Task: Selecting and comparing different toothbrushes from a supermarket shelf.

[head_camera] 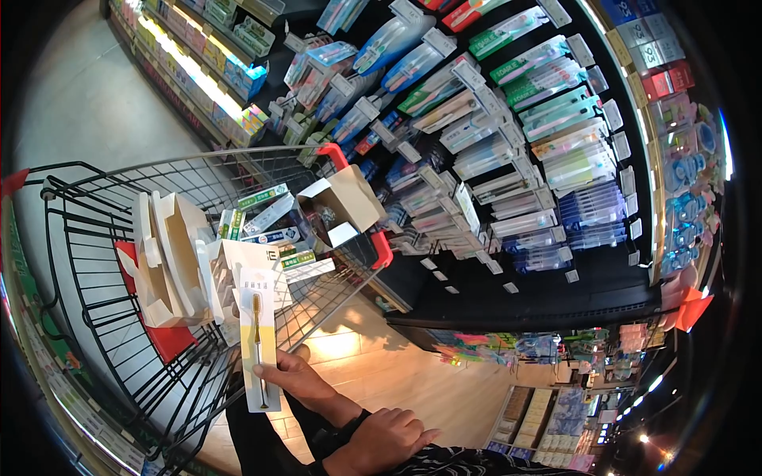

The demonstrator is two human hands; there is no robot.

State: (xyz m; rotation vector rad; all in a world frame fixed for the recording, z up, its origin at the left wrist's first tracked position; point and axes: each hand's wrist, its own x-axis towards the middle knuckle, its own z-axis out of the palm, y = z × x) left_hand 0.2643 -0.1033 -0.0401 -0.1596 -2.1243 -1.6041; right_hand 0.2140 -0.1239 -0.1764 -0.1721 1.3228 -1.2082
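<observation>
My right hand (297, 381) holds a blister-packed toothbrush (259, 342) by its lower end, thumb on the front. The toothbrush has gold-coloured bristles, and its white-and-yellow card bears writing. My left hand (381, 443) lies across my right forearm, fingers curled; whether it grips is hidden. Just beyond the pack stands a wire shopping cart (89, 262) with red corner pieces. Inside are open cardboard boxes (181, 256), a white box (238, 256) partly behind the pack, and several toothpaste cartons (271, 217). Another open carton (357, 196) sits at the cart's far side with small items inside.
A black display rack (536, 285) beyond the cart carries many hanging toothbrush packs (470, 131) with price tags. Lit shelves (202, 71) hold boxed goods at upper left. Another shelf (77, 398) runs along the lower left. Tiled floor (446, 387) shows at right.
</observation>
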